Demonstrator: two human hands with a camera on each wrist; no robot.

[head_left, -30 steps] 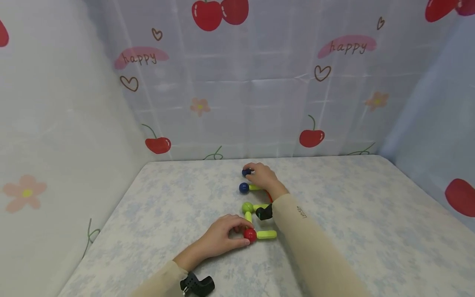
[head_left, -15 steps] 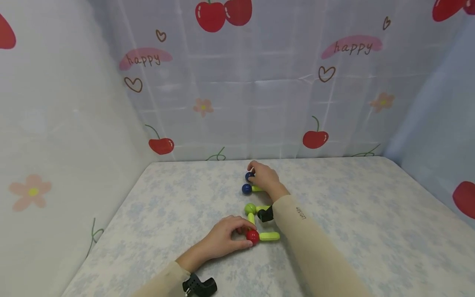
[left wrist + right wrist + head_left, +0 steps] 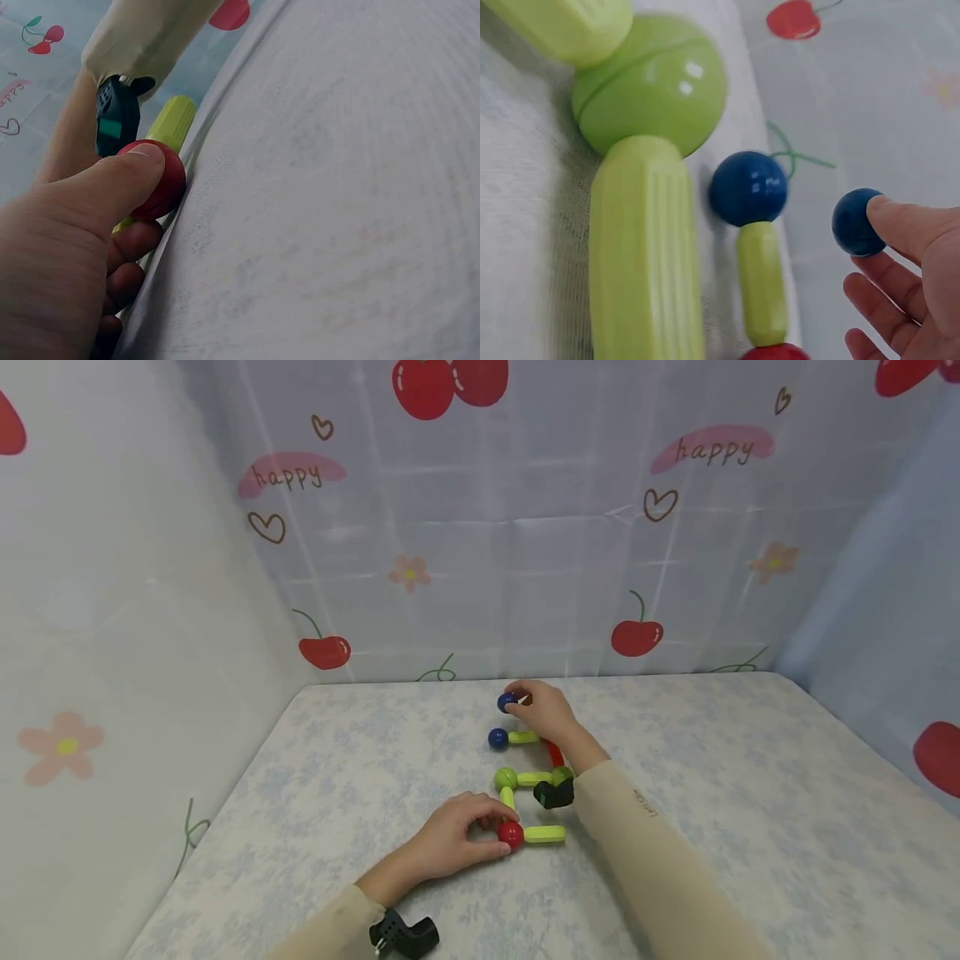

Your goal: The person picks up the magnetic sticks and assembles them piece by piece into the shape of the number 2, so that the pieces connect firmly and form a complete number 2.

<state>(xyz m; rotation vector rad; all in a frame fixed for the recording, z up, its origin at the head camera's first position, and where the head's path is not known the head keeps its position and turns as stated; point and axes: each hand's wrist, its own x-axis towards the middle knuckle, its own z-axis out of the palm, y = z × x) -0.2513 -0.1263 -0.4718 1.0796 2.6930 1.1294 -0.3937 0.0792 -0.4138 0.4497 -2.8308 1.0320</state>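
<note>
My left hand (image 3: 450, 839) pinches a red ball (image 3: 511, 835) with thumb and fingers at the near end of a toy chain of balls and sticks. A yellow-green stick (image 3: 544, 834) points right from that ball, and another (image 3: 507, 798) runs up to a green ball (image 3: 506, 779). At the far side my right hand (image 3: 546, 708) holds a loose blue ball (image 3: 855, 222) between thumb and fingers. Apart from it, a second blue ball (image 3: 748, 187) ends the chain, joined to a yellow-green stick (image 3: 762, 283). A red ball (image 3: 776, 352) shows partly below that stick.
A red stick (image 3: 553, 754) and a second green ball (image 3: 562, 774) lie partly hidden under my right wrist. The pale patterned table (image 3: 360, 760) meets a cherry-print curtain (image 3: 480, 602) at the back. Both wrists wear black straps (image 3: 405, 937).
My right hand has moved slightly away from the chain's blue ball and to the right, with the loose ball. More of the red stick and second green ball shows. My left hand stays put.
</note>
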